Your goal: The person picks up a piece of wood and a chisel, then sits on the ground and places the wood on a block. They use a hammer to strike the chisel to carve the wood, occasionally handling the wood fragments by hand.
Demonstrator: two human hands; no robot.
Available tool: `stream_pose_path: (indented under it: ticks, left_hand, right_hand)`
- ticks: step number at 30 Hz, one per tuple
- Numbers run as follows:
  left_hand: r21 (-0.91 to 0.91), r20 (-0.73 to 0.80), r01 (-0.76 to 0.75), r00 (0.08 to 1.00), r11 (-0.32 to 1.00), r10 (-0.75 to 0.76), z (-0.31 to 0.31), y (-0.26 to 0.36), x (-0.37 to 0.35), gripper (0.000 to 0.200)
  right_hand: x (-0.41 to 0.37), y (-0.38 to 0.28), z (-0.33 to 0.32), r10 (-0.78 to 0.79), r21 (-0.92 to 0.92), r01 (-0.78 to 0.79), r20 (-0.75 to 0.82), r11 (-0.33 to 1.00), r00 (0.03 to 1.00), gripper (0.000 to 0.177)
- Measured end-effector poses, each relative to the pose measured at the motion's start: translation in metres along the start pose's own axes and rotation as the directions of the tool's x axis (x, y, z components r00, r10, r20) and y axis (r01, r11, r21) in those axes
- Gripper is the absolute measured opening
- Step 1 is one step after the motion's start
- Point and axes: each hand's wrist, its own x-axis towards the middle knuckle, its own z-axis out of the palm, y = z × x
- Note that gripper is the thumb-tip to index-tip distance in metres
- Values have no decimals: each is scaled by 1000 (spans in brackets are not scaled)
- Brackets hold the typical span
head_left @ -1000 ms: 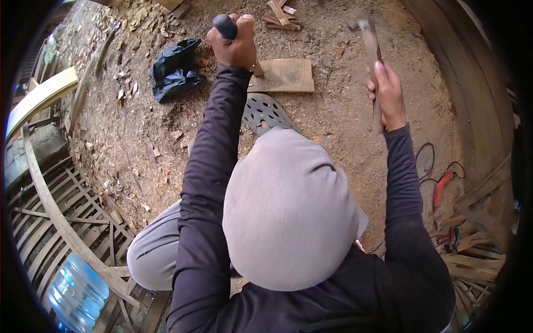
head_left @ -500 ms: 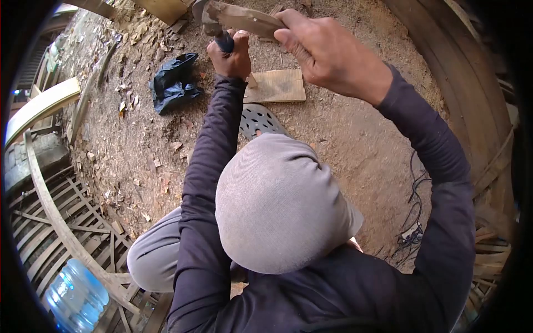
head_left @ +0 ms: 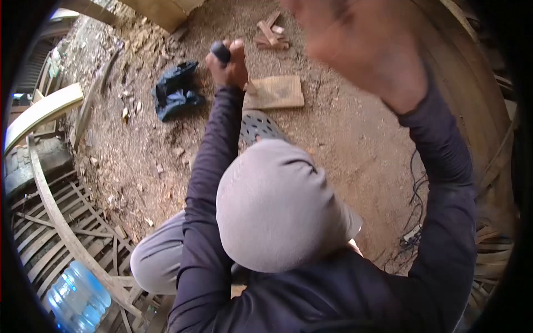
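Observation:
My left hand (head_left: 227, 69) is wrapped round a tool with a dark, rounded handle (head_left: 220, 52), whose top end sticks up above the fist. Under that hand, by the wrist, lies a flat light wooden board (head_left: 280, 91) on the ground. My right hand (head_left: 363, 50) is raised at the top, large and smeared by motion. Its fingers run out at the upper edge, so what they hold is hidden. Close below the board is a grey shoe with holes (head_left: 261, 125).
A dark plastic bag (head_left: 176, 91) lies left of my left hand. Small wood pieces (head_left: 271, 34) are on the ground above the board. A grey-covered head (head_left: 272, 205) fills the middle. A blue water bottle (head_left: 79, 294) and wooden slats (head_left: 50, 244) are lower left; a cable (head_left: 415, 202) lies right.
My right hand has moved up and to the right, nearer the camera, and the wooden-handled hammer it held is no longer visible. My left hand keeps its hold on the dark handle.

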Motion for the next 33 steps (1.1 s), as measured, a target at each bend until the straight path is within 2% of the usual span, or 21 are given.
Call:
stream_pose_path:
  ticks: [1,2,5,7,9,10,13,14,15,16,18,20,23,24,26,27,29,30,31,32,33]
  left_hand:
    - [9,16,81,997,997,-81,-2,0,0,34]
    - [11,49,17,999,1000,-17,-4,-1,0,32]
    - [1,-20,-55,998,998,55,1,-4,0,29]
    - [14,17,-48,999,999,48,-4,-19,16,24]
    - [-17,6,-5,1000,1000,5,-10,-17,10,24]
    - [-48,2,45,999,998,-45,-12,-17,9,25]
    - [-57,-15,62,998,996,-63,-8,-5,6,36]
    - [-30,-30,14,999,999,-15,-3,-1,4,36]
    - [-3,-29,-34,999,999,34,1,1,3,37]
    - [26,-42,-90,995,996,91,3,-1,10,37]
    - [78,-24,-65,997,995,67,-1,-10,19,36]
    - [90,-10,-54,998,994,55,-5,-17,9,36]
    - [35,-24,-147,989,989,148,-4,-16,13,36]
    - [-12,-80,-113,991,994,112,5,0,14,36]
    - [74,-12,-158,987,985,160,3,-10,29,35]
    - [123,22,-144,990,982,142,-2,-18,17,34]
    - [121,25,-77,997,990,74,-1,-23,12,35]
    - [77,18,-35,999,996,33,0,-22,11,36]
    - [29,10,-2,1000,1000,2,2,-19,13,36]
    - [-28,14,42,999,999,-41,1,-14,13,37]
    - [-19,26,16,1000,1000,-15,1,-13,12,34]
  right_hand:
    - [1,-3,-2,-32,-12,32,-25,999,999,17]
    - [5,-4,-7,-75,-40,73,-63,997,995,17]
    - [-1,15,19,84,-3,-85,94,996,992,11]
    - [9,6,4,163,34,-165,68,986,984,13]
    - [23,-2,-16,-121,68,150,-320,986,940,10]
    - [30,-6,-22,-68,224,176,-420,959,905,13]
    - [36,5,7,-156,-105,125,-368,987,917,18]
    - [24,2,-2,-10,-13,10,-52,1000,999,18]
    - [18,-1,-8,128,32,-142,271,989,954,18]
    - [29,-2,-14,173,216,-239,282,947,944,20]
    - [47,-29,-44,2,315,19,-68,949,998,21]
    - [42,-33,-39,-16,290,48,-114,956,993,21]
    - [16,9,17,132,55,-148,230,987,964,22]
    - [13,19,21,-68,106,66,16,992,998,21]
    - [38,-6,-21,-113,8,115,-124,993,986,18]
    - [32,6,-16,-221,-210,196,-102,958,970,20]
    - [21,30,-6,-428,-615,306,-56,727,902,27]
    - [16,25,-3,-329,-387,253,-145,887,933,24]
    - [10,24,9,-110,-238,111,16,965,994,18]
    - [4,23,21,118,-152,-91,176,984,977,17]
    - [7,19,19,51,-78,-47,46,996,998,16]
